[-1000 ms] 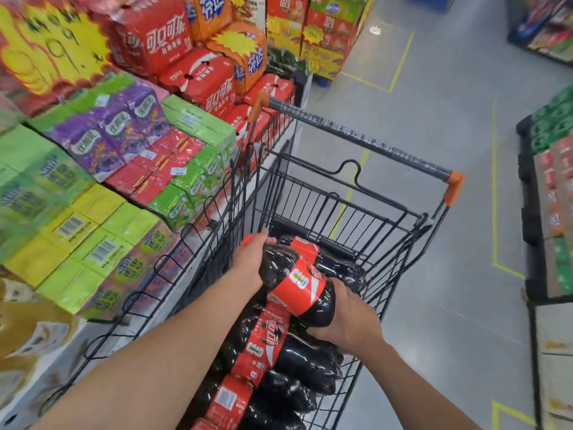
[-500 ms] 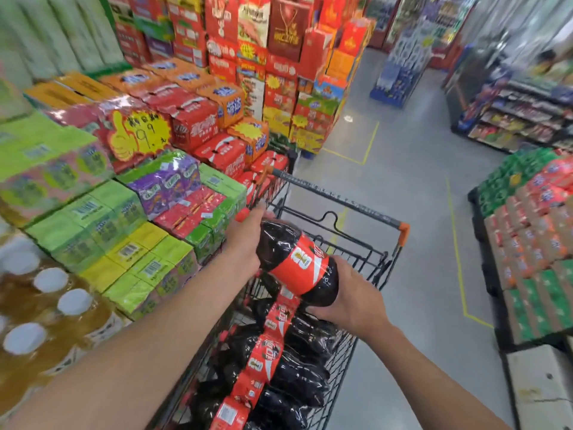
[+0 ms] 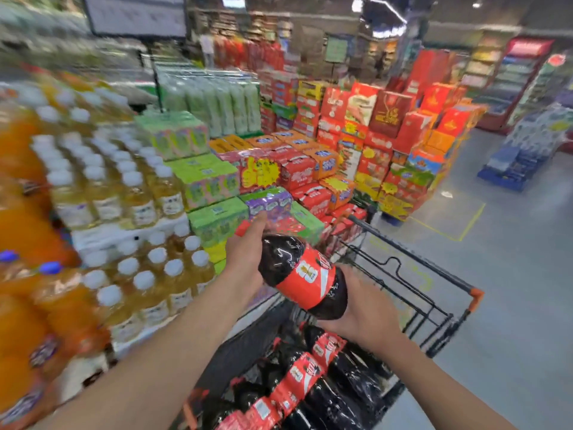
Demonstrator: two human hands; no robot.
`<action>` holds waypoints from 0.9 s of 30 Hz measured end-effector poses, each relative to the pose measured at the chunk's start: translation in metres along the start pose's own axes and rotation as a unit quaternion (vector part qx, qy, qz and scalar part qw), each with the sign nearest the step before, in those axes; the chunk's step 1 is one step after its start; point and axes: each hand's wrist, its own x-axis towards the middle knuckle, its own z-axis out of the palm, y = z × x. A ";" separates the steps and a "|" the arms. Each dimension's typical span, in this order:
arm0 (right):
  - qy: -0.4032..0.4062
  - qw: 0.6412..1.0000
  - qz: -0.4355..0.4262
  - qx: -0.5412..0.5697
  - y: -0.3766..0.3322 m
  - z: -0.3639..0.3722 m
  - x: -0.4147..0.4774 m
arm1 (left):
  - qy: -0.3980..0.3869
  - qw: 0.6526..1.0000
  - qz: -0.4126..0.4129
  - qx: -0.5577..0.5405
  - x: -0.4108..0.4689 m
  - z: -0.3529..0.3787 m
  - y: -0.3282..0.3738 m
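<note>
A large cola bottle (image 3: 302,276) with a red label and red cap is held above the black wire shopping cart (image 3: 434,308), lying on its side with the cap to the upper left. My left hand (image 3: 245,256) grips its neck end, near the cap. My right hand (image 3: 364,308) cups its base from below and the right. Several more cola bottles (image 3: 313,386) lie wrapped in the cart under it.
Stacks of yellow juice bottles (image 3: 133,193) and orange drink bottles (image 3: 28,243) fill the left. Green, purple and red drink cartons (image 3: 269,181) are piled ahead. Grey floor with yellow lines (image 3: 465,225) lies to the right. Store shelves (image 3: 511,88) stand far back.
Both hands have lifted the cola bottle up out of the cart. The view has swung upward, and more of the store shows.
</note>
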 end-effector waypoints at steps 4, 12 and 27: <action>-0.008 0.996 -0.083 0.036 -0.044 0.003 -0.010 | 0.074 0.995 0.055 -0.025 -0.044 -0.056 0.021; -0.049 0.962 -0.239 0.121 -0.167 0.020 -0.021 | 0.207 0.962 0.153 -0.086 -0.135 -0.182 0.070; -0.136 0.872 -0.453 0.124 -0.459 0.088 -0.144 | 0.433 0.850 0.259 -0.154 -0.336 -0.466 0.111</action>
